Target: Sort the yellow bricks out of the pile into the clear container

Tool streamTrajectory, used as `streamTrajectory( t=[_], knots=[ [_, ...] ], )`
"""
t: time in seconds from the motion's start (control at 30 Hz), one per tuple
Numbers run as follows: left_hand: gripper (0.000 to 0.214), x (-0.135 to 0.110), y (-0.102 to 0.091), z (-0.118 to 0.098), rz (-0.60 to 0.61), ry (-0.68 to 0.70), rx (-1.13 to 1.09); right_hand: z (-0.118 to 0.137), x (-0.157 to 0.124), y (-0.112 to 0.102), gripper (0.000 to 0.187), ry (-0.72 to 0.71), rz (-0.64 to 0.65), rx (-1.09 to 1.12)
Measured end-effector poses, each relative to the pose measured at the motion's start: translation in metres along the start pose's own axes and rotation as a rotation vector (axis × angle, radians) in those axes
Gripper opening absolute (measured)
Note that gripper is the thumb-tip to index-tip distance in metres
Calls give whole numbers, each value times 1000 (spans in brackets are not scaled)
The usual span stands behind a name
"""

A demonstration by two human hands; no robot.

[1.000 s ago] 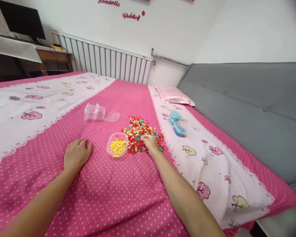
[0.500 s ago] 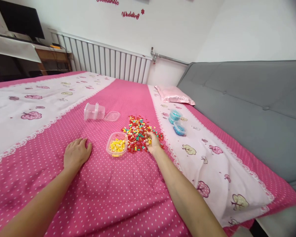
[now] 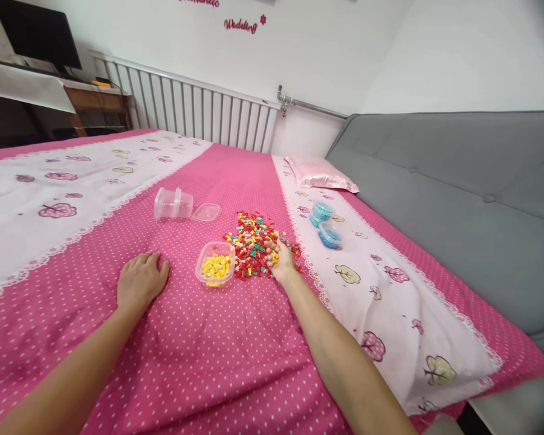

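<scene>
A loose pile of small coloured pieces (image 3: 254, 241), red, yellow, green and white, lies on the bedspread (image 3: 199, 344). At its right side, my right hand (image 3: 281, 261) is curled, palm partly up, with several yellow pieces in it. To the left of the pile stands a clear plastic tub (image 3: 200, 275) without a lid, partly filled with yellow pieces (image 3: 216, 266). My left hand (image 3: 140, 279) rests palm down on the cloth left of the tub, fingers stretched out and holding nothing.
Behind the tub lie stacked clear containers (image 3: 167, 203) on their side and a flat clear lid (image 3: 207, 212). Tubs with light blue pieces (image 3: 321, 211) and darker blue pieces (image 3: 330, 237) stand to the right. A pink pillow (image 3: 321, 174) leans near the grey headboard (image 3: 453, 193).
The fingers of my right hand have shifted slightly at the pile, with yellow pieces still in the hand. My left hand and the containers have stayed put.
</scene>
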State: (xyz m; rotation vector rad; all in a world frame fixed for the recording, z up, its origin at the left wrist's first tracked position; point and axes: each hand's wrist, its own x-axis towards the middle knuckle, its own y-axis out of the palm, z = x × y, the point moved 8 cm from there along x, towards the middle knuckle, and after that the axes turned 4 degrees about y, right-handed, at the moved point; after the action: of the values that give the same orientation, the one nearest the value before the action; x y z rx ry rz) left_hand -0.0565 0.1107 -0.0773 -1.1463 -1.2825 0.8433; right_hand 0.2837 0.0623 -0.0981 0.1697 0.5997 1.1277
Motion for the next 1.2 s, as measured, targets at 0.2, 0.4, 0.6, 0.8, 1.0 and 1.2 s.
streamTrajectory(
  t=[0.2,0.4,0.6,0.8,1.0,1.2],
  knots=[
    [59,1,0,1,-8,0,-2,1,2,-4,14,-119,-79,-286],
    [60,1,3,2,-5,-2,-2,9,6,-9,17,-276,-216,-761],
    [60,0,2,1,2,-12,-10,10,5,-2,24,-350,-305,-1165],
    [61,0,1,0,9,-6,-2,8,5,4,26,-387,-337,-1333],
    [59,0,-1,-1,-7,4,2,9,3,3,19,-408,-348,-1283],
    [60,0,-1,-1,10,-4,-2,14,1,3,10,-385,-278,-1019]
  ],
)
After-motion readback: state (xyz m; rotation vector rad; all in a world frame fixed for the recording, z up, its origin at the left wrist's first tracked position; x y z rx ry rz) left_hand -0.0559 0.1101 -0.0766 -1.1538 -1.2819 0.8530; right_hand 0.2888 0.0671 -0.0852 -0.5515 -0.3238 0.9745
